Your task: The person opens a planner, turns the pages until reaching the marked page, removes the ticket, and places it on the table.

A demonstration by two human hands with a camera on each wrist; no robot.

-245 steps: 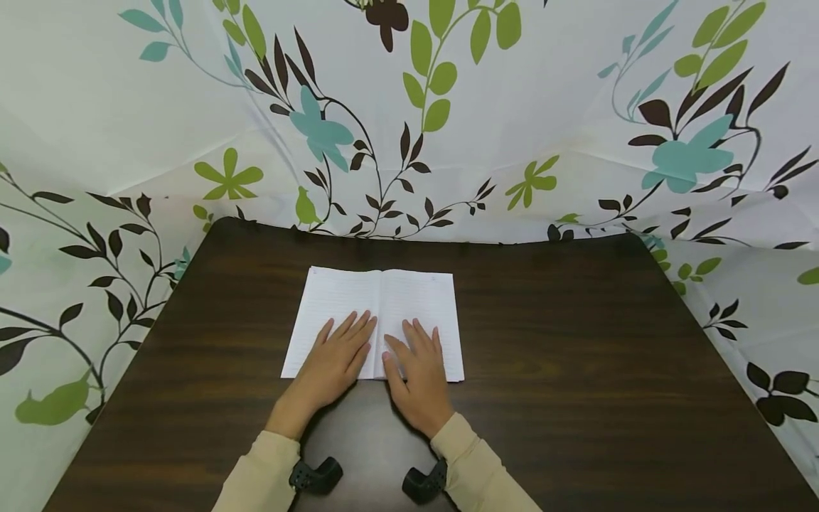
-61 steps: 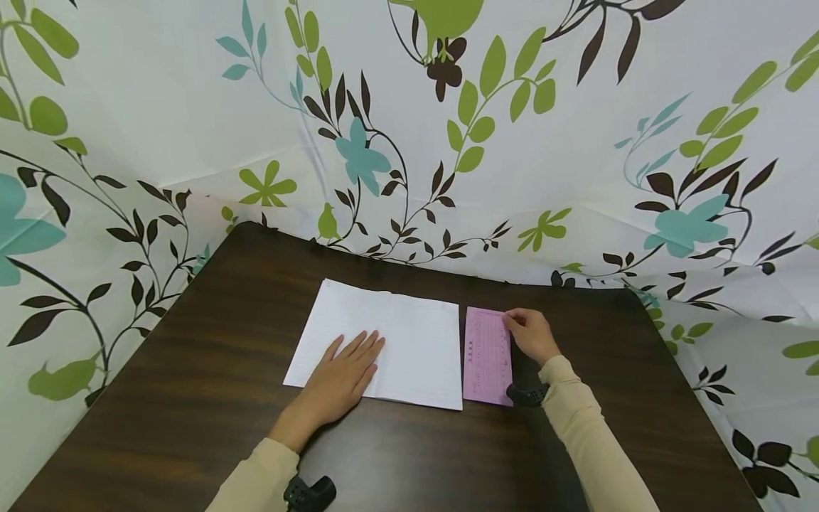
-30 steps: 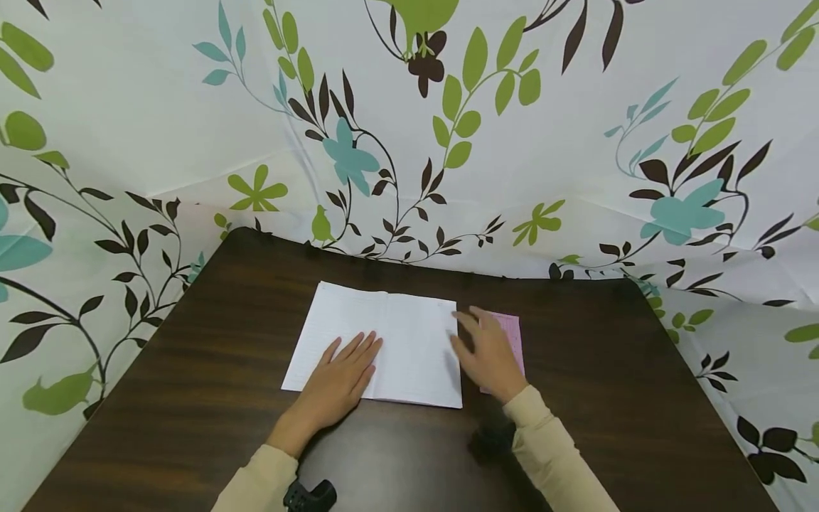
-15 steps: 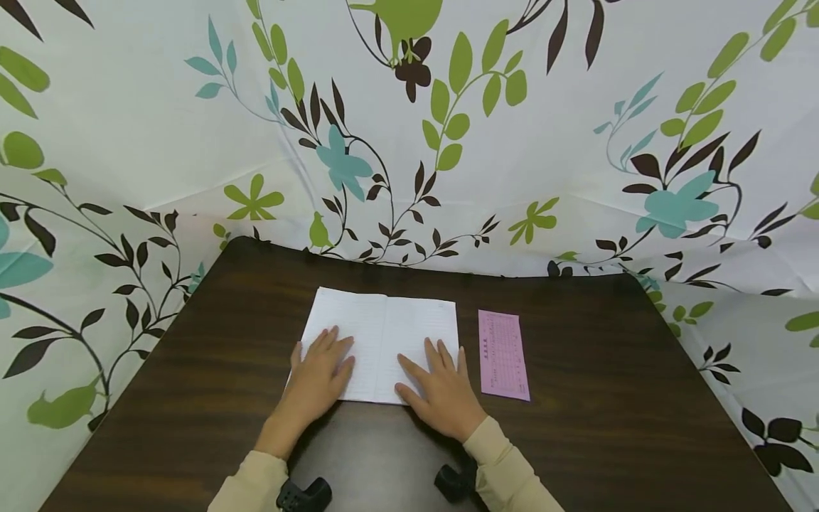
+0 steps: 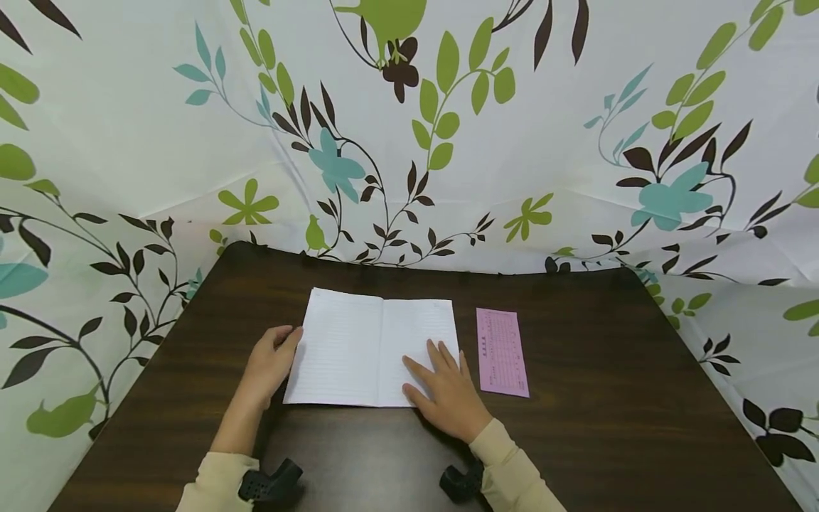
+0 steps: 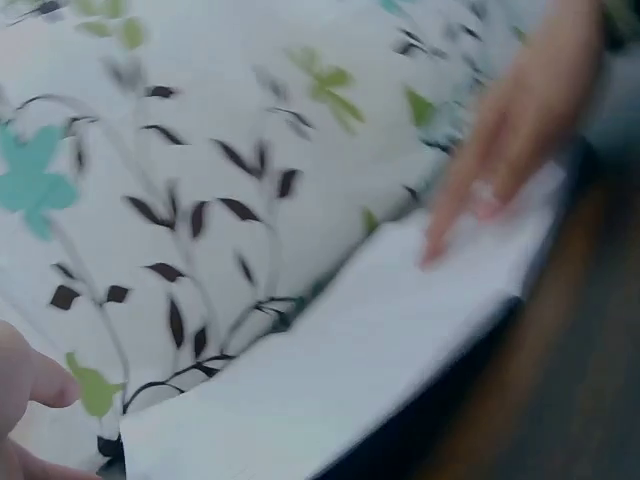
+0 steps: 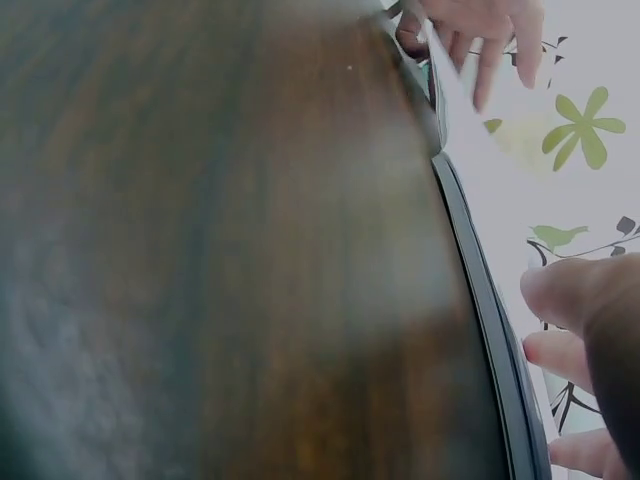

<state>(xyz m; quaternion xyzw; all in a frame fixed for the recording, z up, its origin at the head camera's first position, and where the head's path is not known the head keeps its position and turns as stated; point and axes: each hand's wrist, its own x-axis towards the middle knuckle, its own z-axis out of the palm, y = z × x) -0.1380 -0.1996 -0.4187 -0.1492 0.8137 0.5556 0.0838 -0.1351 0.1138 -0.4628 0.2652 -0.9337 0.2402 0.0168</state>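
Note:
An open lined notebook (image 5: 345, 341) lies on the dark wooden table, its pages bare of visible writing. My right hand (image 5: 448, 391) rests on the lower part of the right page with fingers spread. At the left edge of the notebook is my left hand (image 5: 271, 359), thumb side towards the page; its fingertips are partly hidden in the head view. In the right wrist view the left hand (image 7: 485, 30) has extended fingers beside the raised-looking page edge. A firm hold on the paper is not visible. A pink printed slip (image 5: 502, 352) lies right of the notebook.
The table (image 5: 608, 398) has its far edge against a white cloth (image 5: 512, 142) printed with leaves, flowers and birds. Black wrist devices sit at the left cuff (image 5: 220, 473) and the right cuff (image 5: 505, 455).
The pink slip appeared, was held by the right hand beside the notebook, and now lies free. The right hand returned to the right page. The left hand moved off the left page to its outer edge.

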